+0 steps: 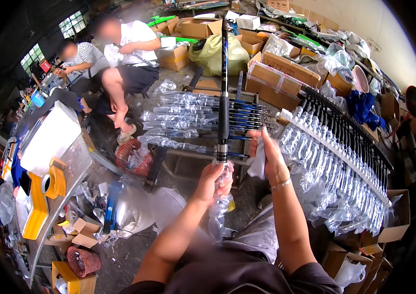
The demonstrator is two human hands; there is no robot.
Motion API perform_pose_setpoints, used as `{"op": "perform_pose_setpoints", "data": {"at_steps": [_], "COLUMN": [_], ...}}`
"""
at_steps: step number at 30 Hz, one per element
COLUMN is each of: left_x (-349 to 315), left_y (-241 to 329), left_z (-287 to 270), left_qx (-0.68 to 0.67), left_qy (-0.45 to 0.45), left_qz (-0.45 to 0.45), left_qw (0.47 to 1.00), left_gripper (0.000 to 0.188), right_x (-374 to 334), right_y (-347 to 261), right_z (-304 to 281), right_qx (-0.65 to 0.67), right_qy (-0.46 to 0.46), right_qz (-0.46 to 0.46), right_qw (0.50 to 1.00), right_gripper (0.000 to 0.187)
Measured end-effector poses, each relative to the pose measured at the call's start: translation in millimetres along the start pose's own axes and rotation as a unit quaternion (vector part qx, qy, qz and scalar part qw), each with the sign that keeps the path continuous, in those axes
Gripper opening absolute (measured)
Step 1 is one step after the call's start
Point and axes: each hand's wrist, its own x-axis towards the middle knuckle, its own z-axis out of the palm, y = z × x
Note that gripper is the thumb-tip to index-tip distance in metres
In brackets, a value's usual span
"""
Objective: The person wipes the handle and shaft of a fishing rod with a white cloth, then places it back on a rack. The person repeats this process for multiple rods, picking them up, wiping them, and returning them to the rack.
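Observation:
A black fishing rod (223, 115) stands upright in front of me, its shaft pointing away and its grip end toward my body. My left hand (213, 183) is wrapped round the lower grip, which is covered in clear plastic. To the right of the rod, apart from it, my right hand (272, 159) is closed on a white cloth (257, 164) that hangs from the fingers. Behind the held rod, several rods with plastic-wrapped handles (181, 115) lie side by side across a metal frame (183, 156).
On the right, a slanted rack (345, 156) holds many plastic-wrapped rods. Cardboard boxes (276, 81) and a pale green sack (222, 55) crowd the back. A red basket (134, 157) sits left of the frame. Two people (132, 49) sit at the back left, beyond a table (78, 164) with yellow tape.

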Motion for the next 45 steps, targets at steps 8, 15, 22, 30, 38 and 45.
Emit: {"op": "perform_pose_setpoints", "data": {"at_steps": [8, 15, 22, 30, 38, 45], "left_x": [-2, 5, 7, -4, -13, -21], "left_y": [-4, -11, -15, -16, -23, -23], "left_z": [-24, -28, -26, -13, -16, -21], "left_qx": [-0.078, -0.144, -0.235, -0.253, -0.263, -0.235], "left_qy": [-0.11, -0.228, -0.307, -0.293, -0.321, -0.305], "left_qz": [-0.034, -0.066, -0.084, -0.07, -0.1, -0.115], "left_qw": [0.99, 0.961, 0.918, 0.919, 0.904, 0.916], "left_gripper": [0.043, 0.047, 0.044, 0.044, 0.045, 0.048], "right_x": [-59, -73, -72, -61, -47, -48], "right_y": [87, 98, 69, -13, -43, -40], "right_z": [-55, -68, -36, 60, 107, 107], "right_qx": [0.013, 0.053, -0.052, -0.204, -0.046, -0.044], "right_qy": [0.055, 0.085, 0.043, -0.038, -0.163, -0.158], "right_qz": [0.136, 0.153, 0.062, -0.169, -0.103, -0.099], "right_qw": [0.989, 0.983, 0.996, 0.964, 0.98, 0.981], "right_gripper": [0.038, 0.039, 0.034, 0.03, 0.029, 0.015]}}
